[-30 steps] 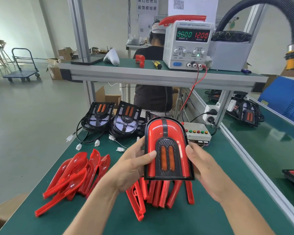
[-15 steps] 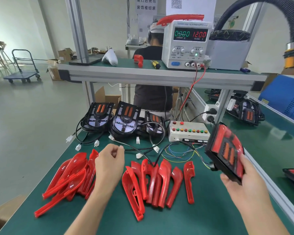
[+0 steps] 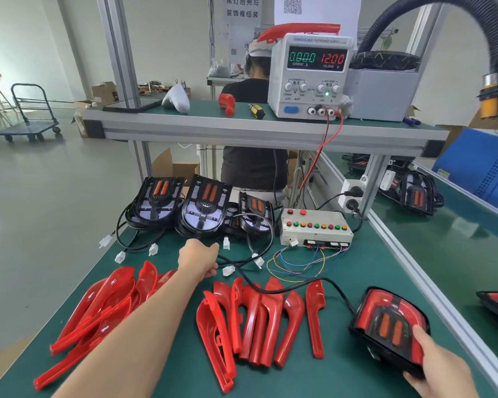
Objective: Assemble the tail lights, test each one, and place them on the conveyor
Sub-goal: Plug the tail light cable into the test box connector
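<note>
In the head view, an assembled tail light [image 3: 390, 326], red-framed with two orange strips in a black centre, is held at the near right of the green worktop [image 3: 371, 268], close to its right rail. It is gripped by the right hand [image 3: 440, 369], whose thumb is laid across the light's face while the fingers are curled under its near edge. A black cable [image 3: 293, 285] is seen running from the light across the worktop toward the left hand [image 3: 199, 258]. The left hand is stretched forward among the loose wires and white plugs [image 3: 228, 270]; its fingers are curled at the wires, though what exactly is pinched cannot be told.

Two groups of red plastic covers are laid on the worktop: a pile [image 3: 104, 308] at the near left and a row [image 3: 259, 317] in the middle. Three black lamp bodies [image 3: 204, 206] are stood at the far edge, beside a white test box [image 3: 316, 225] with coloured buttons. On the shelf above, a power supply [image 3: 311, 76] is shown reading 0.000 and 12.00.
</note>
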### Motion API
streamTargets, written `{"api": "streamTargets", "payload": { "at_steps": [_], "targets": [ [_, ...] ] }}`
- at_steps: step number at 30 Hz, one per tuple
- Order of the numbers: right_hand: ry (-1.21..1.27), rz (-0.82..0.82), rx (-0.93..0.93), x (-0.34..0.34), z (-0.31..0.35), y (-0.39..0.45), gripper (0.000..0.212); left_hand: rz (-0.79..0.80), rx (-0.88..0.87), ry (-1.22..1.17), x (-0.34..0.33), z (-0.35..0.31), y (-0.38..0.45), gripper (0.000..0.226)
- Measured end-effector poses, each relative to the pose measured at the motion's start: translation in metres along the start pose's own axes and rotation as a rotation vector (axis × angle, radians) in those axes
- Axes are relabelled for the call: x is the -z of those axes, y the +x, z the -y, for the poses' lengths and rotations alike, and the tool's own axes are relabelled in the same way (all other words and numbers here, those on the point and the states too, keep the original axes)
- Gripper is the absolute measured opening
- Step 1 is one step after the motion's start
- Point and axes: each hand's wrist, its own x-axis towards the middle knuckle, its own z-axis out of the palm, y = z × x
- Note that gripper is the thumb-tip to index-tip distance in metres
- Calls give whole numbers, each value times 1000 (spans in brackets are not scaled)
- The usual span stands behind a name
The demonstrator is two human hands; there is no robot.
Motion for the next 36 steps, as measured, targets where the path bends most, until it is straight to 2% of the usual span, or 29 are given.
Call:
{"api": "streamTargets", "payload": {
  "at_steps": [2,6,7,10,13,16,19,20,22,23,25,27,29,32,36],
  "targets": [
    [-58,28,23,1,0,0,33,46,62,-28,-12,0,7,30],
    [-191,71,73,6,3,1,37,43,157,-167,-20,2,14,6],
    [-236,72,109,7,3,0,41,24,172,-222,-20,2,14,6],
    [-420,14,238,11,2,-6,51,-43,173,-381,-11,1,7,26],
    [-548,-22,327,12,3,-14,47,-2,153,-498,2,-6,-18,28],
    [-646,-32,372,13,5,-16,50,33,-3,-505,16,-13,-53,28],
    [-753,-106,423,16,6,-17,58,-4,-307,-441,23,-24,-92,35],
    [-764,-170,496,17,8,-19,58,3,-397,-441,23,-29,-106,36],
    [-649,-239,746,12,15,-32,42,71,-538,-467,15,-42,-133,31],
    [-549,-189,889,6,21,-44,32,117,-594,-463,8,-48,-145,28],
    [-401,45,1065,-13,37,-72,27,171,-705,-384,-13,-57,-164,23],
    [-369,272,1157,-37,57,-90,27,167,-812,-247,-36,-63,-176,23],
    [-411,396,1204,-63,78,-92,30,155,-899,-63,-56,-67,-181,25],
    [-477,438,1235,-95,100,-81,20,116,-973,150,-77,-71,-174,24],
    [-422,461,1234,-105,116,-54,13,355,-1028,113,-82,-77,-153,15]
  ]
}}
